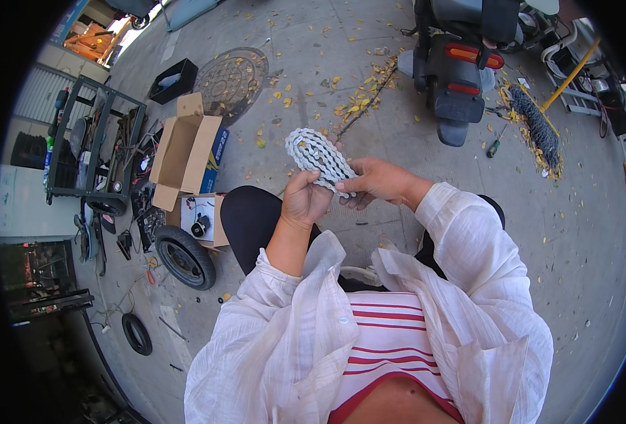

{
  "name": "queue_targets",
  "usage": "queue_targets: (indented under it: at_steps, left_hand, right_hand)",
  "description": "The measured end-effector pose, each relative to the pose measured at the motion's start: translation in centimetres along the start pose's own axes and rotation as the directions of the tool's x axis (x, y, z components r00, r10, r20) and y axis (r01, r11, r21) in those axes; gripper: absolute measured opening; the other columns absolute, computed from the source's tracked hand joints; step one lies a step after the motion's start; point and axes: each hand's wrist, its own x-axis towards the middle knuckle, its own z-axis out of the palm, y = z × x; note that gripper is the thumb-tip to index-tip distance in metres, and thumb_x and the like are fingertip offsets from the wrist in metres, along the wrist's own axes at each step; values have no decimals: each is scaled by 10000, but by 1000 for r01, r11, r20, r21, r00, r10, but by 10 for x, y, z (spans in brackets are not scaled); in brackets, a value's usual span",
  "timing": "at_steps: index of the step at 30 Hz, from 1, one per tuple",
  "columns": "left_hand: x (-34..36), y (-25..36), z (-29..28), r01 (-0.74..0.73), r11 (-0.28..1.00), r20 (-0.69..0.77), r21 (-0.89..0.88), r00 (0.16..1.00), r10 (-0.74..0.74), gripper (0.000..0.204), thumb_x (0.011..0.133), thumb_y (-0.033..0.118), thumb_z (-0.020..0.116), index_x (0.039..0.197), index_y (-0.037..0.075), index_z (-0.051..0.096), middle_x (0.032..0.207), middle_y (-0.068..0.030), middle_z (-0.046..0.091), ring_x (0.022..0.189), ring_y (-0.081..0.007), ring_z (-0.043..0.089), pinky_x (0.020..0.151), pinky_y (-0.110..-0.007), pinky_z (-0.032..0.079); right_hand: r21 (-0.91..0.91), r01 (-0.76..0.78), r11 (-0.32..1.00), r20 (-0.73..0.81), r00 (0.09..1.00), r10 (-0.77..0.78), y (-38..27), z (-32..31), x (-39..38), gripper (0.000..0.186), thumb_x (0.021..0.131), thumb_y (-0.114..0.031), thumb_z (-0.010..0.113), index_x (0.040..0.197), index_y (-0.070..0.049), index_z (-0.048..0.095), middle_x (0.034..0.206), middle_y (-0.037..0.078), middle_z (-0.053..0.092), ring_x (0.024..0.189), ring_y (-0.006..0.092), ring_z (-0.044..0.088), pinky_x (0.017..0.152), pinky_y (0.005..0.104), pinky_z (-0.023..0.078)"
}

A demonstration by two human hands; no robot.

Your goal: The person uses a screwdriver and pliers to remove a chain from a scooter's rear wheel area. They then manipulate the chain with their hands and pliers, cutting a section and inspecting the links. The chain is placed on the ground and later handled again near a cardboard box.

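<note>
A coiled silver bicycle chain is held up in front of me, its loops lying side by side in a long oval. My left hand grips the coil's near left side, thumb on top. From the right, my right hand pinches the near right end of the chain, its thumb over the links. Both hands are closed, and the fingers beneath the coil are partly hidden.
To the left stand an open cardboard box, a small wheel with a tyre and a black metal rack of parts. A loose tyre lies nearer. A parked scooter, a mop and a screwdriver are ahead right.
</note>
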Motion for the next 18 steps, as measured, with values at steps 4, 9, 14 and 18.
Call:
queue_targets:
  at_steps: [4, 9, 14, 18]
  left_hand:
    - [0, 5, 7, 24, 999, 37, 38, 999, -25, 720, 712, 3, 536, 1401, 12, 327, 1388, -184, 443, 1306, -324, 416, 1097, -484, 342]
    - [1, 4, 2, 83, 996, 61, 20, 995, -84, 665, 811, 115, 579, 1418, 29, 320, 1417, -191, 419, 1341, -357, 366, 1105, -503, 314]
    - [2, -3, 4, 60, 994, -15, -90, 998, -62, 566, 945, 405, 483, 1375, 48, 395, 1352, -193, 478, 1303, -362, 409, 1071, -523, 350]
    - [9, 26, -6, -25, 988, -32, -155, 999, 21, 565, 978, 494, 309, 1349, 87, 437, 1280, -200, 516, 1238, -379, 463, 1074, -588, 302]
  right_hand:
    - [9, 1, 1000, -4, 1000, -1, 4, -3, 2, 331, 787, -210, 764, 1003, -22, 598, 798, 64, 636, 641, 133, 609, 578, 267, 516]
    - [-103, 80, 991, -105, 990, -91, 5, -1, 4, 376, 729, -208, 807, 980, -20, 600, 750, 39, 616, 625, 122, 569, 555, 261, 487]
    - [-235, 126, 964, -72, 987, -146, 0, 3, 0, 384, 778, -217, 765, 1041, 5, 596, 812, 50, 630, 676, 130, 576, 589, 265, 493]
    - [-196, 133, 971, 27, 991, -130, -7, 2, -6, 416, 859, -279, 679, 1134, 15, 574, 929, 72, 632, 792, 133, 583, 688, 276, 500]
